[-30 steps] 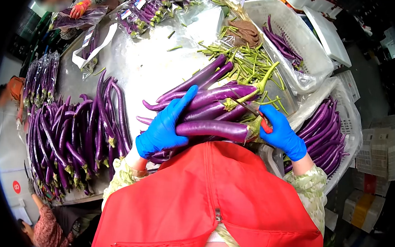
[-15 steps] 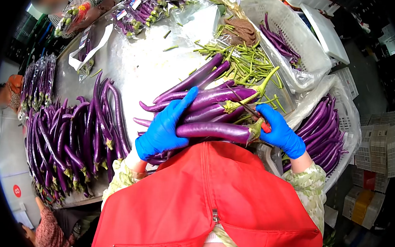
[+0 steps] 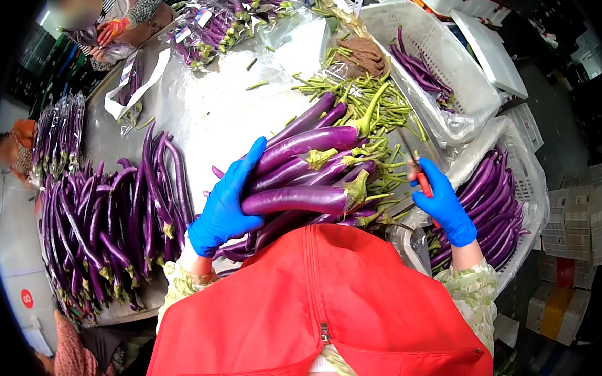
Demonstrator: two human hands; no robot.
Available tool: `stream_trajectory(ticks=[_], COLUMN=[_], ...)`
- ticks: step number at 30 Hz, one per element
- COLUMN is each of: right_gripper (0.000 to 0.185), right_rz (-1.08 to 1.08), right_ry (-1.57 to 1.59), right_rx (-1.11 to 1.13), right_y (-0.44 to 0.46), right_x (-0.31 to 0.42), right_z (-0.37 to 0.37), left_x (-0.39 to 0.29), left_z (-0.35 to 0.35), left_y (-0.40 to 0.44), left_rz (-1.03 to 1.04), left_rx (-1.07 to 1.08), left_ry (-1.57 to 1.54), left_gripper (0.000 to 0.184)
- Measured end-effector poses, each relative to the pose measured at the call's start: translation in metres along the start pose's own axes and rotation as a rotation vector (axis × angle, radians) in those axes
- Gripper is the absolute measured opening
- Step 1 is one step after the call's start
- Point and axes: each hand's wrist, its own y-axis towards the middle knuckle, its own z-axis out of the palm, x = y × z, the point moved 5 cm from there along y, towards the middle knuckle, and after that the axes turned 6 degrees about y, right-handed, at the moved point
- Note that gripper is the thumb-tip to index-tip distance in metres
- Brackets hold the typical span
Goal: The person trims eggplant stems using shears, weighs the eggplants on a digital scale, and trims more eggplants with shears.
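Observation:
My left hand (image 3: pixel 228 201), in a blue glove, grips a bundle of long purple eggplants (image 3: pixel 293 200) at the end away from their stems. Its thumb and fingers reach around them, and some fingers are hidden. Several of these eggplants have short-cut green caps, while the upper one keeps a long green stem (image 3: pixel 369 109). To the right of the stem ends, my gloved right hand (image 3: pixel 448 205) holds red-handled scissors (image 3: pixel 423 182), with the thin dark blades pointing up and away, apart from the eggplants.
Cut green stems (image 3: pixel 389 100) lie beyond the bundle near a brown cloth (image 3: pixel 361 56). A large eggplant pile (image 3: pixel 95 224) is at left, bagged eggplants (image 3: pixel 232 15) at the back. White crates (image 3: pixel 469 81) stand at right. Another person's orange-gloved hand (image 3: pixel 113 30) works at far left.
My right hand with the scissors has drawn back right, away from the stems. My left hand and the bundle have shifted left; a lower cap appears trimmed of its stem.

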Motion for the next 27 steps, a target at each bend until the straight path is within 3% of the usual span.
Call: stream_trajectory(ticks=[10, 19, 22, 24, 25, 27], right_gripper=[0.056, 0.052, 0.049, 0.047, 0.048, 0.05], right_rz=[-0.095, -0.005, -0.005, -0.127, -0.183, -0.126], right_ry=[-0.263, -0.123, -0.283, -0.343, -0.344, -0.22], right_rx=[0.132, 0.148, 0.094, 0.048, 0.03, -0.013], right_y=[0.015, 0.017, 0.018, 0.015, 0.015, 0.016], right_x=[0.015, 0.012, 0.013, 0.032, 0.025, -0.009], right_z=[0.013, 0.017, 0.018, 0.023, 0.022, 0.015], left_x=[-0.018, -0.018, -0.018, -0.008, -0.005, -0.002], left_z=[0.003, 0.002, 0.001, 0.0, -0.003, -0.012], left_y=[0.0, -0.001, -0.001, 0.001, 0.002, -0.004], left_rz=[0.096, 0.143, 0.127, 0.205, 0.292, 0.213], left_rx=[0.057, 0.049, 0.066, 0.03, 0.02, 0.026], left_ry=[0.173, 0.2, 0.182, 0.099, 0.081, 0.125], left_gripper=[0.094, 0.093, 0.092, 0.093, 0.093, 0.091])
